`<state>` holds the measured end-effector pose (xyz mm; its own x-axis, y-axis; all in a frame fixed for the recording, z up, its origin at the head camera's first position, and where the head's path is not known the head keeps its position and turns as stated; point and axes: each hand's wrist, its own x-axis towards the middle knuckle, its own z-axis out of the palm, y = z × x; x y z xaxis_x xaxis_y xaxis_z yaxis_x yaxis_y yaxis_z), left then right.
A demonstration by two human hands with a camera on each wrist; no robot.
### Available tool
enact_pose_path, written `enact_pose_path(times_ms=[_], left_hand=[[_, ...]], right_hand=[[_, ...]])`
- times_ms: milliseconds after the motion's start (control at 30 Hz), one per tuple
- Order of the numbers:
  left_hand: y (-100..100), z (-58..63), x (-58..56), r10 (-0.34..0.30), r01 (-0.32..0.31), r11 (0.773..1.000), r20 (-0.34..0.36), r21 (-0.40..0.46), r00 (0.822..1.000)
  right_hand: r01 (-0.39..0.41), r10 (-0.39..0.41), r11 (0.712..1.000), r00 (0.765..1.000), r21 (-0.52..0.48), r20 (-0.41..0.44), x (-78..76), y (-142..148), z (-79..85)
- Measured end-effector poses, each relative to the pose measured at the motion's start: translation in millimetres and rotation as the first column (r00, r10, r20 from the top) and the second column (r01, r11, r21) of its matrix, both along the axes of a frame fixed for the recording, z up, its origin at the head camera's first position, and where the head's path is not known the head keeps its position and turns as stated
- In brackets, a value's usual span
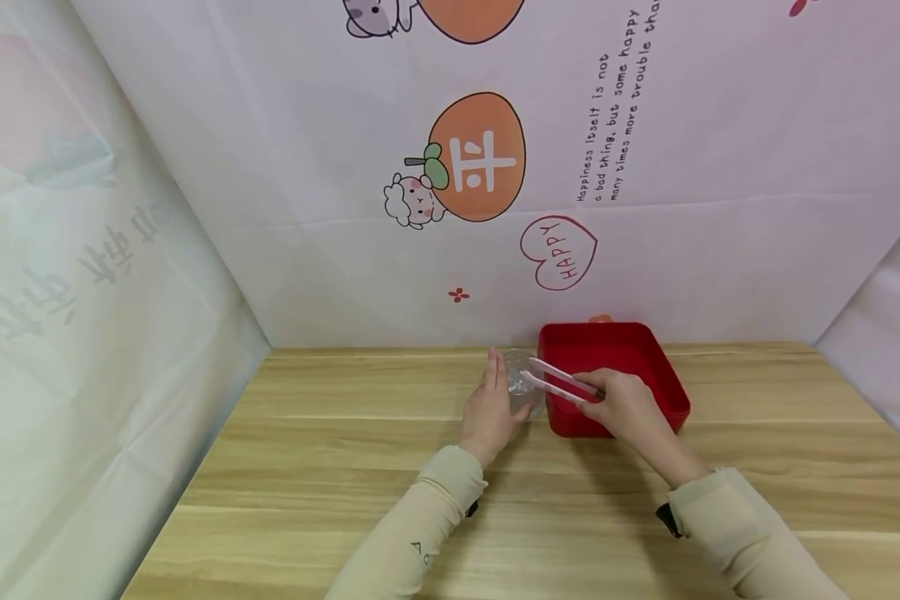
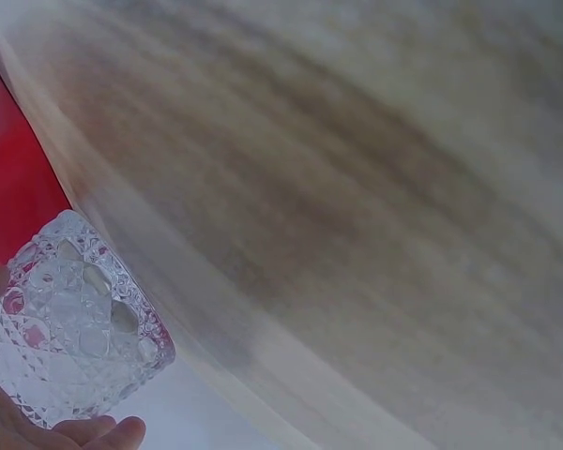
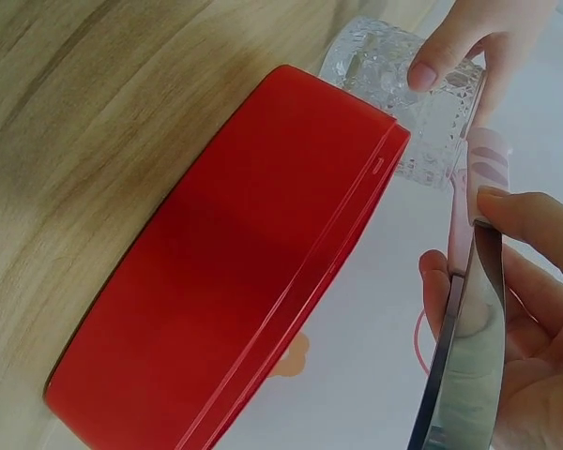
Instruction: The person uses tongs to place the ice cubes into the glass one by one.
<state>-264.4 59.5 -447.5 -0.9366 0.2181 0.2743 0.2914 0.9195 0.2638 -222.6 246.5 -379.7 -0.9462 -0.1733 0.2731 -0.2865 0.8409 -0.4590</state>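
Observation:
My left hand (image 1: 487, 421) holds a clear, diamond-patterned glass (image 2: 80, 323), its thumb on the near side and its fingers along the far left. The glass stands against the left side of a red square box (image 3: 225, 244). My right hand (image 1: 628, 407) pinches a pair of tongs (image 3: 474, 328) with metal arms and pale pink ends. The tong tips are slightly apart and point left at the mouth of the glass. Over the red box, the right hand hides part of its near side.
A wooden table (image 1: 330, 467) carries everything. Right behind the glass and box rises a white printed sheet (image 1: 330, 275), and another white sheet (image 1: 82, 400) hangs along the left side.

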Motion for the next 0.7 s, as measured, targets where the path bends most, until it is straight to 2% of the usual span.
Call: enact_pose_path(times_ms=[333,700], left_hand=[[1,-1.4,-1.0,0.005,-0.004,1.0,0.01,-0.01,1.0],[2,2.5,0.5,0.002,-0.001,1.0,0.028,-0.02,1.0]], right_hand=[[0.015,-0.016,1.0,0.998,-0.016,-0.056,-1.1,5,5.6],[0.043,-0.043,0.998,0.999,-0.046,-0.02,0.3,9,10.6]])
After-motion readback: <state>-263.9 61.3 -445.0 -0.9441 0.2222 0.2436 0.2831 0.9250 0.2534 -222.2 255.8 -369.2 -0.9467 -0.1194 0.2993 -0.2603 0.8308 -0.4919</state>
